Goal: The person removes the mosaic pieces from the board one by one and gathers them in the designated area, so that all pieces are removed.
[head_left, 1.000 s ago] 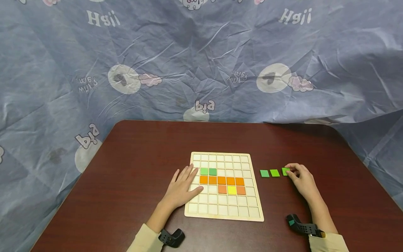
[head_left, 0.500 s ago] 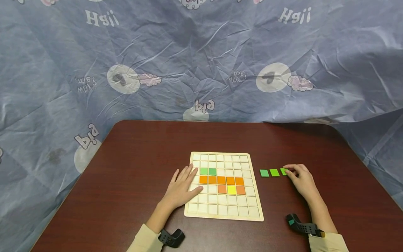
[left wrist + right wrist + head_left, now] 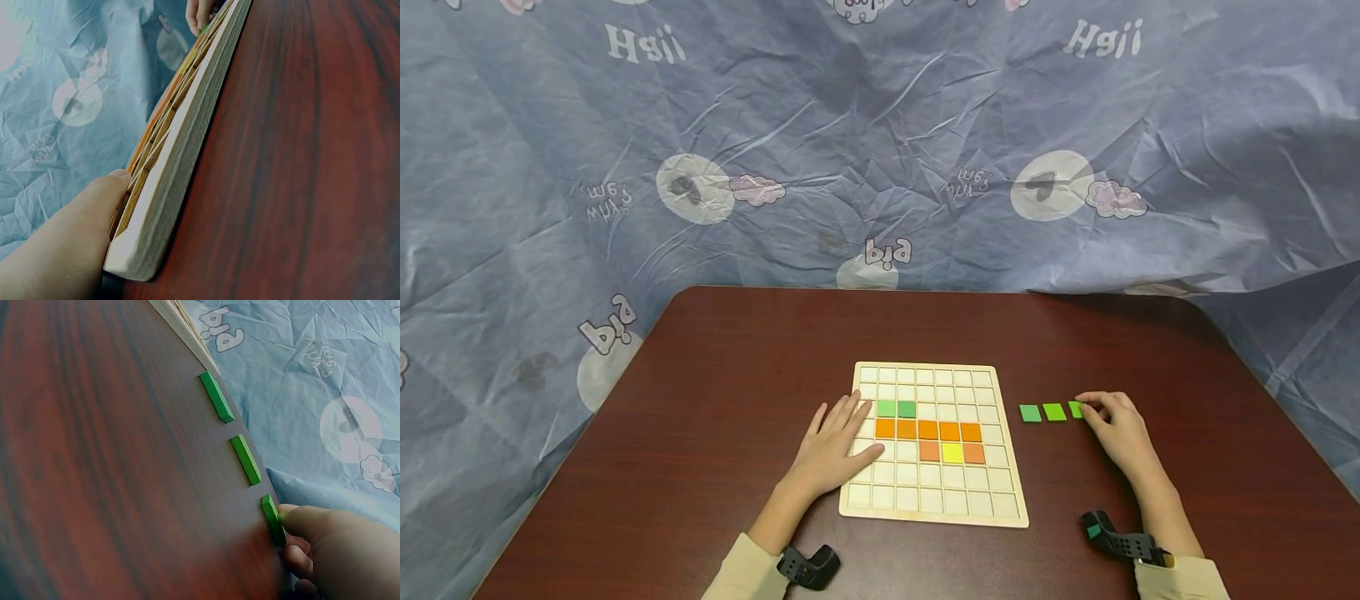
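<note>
My left hand lies spread over the left edge of a pale wooden grid board, its thumb along the near side. Set in the board's cells are two green tiles, a row of orange tiles, and below them a yellow tile between two darker orange ones. Right of the board, a teal-green tile and a bright green tile lie in line on the table. At the end of that line, my right hand pinches another bright green tile, partly hidden by the fingertips.
The dark red-brown table reaches past the board on all sides. Behind it hangs a wrinkled blue-grey printed cloth. Each wrist wears a black strap device by the light sleeve.
The right hand and the tile at its fingertips have shifted slightly left, toward the other green tiles. The left hand stays still on the board.
</note>
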The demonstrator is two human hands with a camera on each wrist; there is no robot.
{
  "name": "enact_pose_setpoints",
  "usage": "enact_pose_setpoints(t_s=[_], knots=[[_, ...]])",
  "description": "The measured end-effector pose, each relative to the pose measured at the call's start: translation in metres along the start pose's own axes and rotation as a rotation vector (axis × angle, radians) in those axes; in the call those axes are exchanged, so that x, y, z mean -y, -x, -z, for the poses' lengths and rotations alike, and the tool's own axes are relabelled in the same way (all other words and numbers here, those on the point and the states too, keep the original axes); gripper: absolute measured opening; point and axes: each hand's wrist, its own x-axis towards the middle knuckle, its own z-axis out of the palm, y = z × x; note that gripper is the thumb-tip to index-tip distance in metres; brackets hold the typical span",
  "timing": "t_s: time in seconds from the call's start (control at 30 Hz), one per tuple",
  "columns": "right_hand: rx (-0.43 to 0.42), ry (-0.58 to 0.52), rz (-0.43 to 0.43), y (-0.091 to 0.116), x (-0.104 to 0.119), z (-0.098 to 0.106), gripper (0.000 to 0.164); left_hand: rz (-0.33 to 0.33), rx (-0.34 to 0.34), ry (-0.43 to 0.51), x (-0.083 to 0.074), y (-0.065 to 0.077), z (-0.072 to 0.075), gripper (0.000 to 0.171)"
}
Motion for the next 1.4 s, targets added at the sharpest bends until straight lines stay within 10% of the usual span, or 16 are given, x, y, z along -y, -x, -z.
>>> enact_pose_setpoints(t_s=[0.63,1.4], knots=[[-0.184,-0.084,-0.059,-0.003,0.055,0.006,0.027,-0.009,-0.004,0.006,0.0,0.0,0.0,0.071],[0.07,-0.196,0.083,-0.001,0.174,-0.063,0.015,-0.002,0.004,0.0,0.001,-0.001,0.0,0.072]])
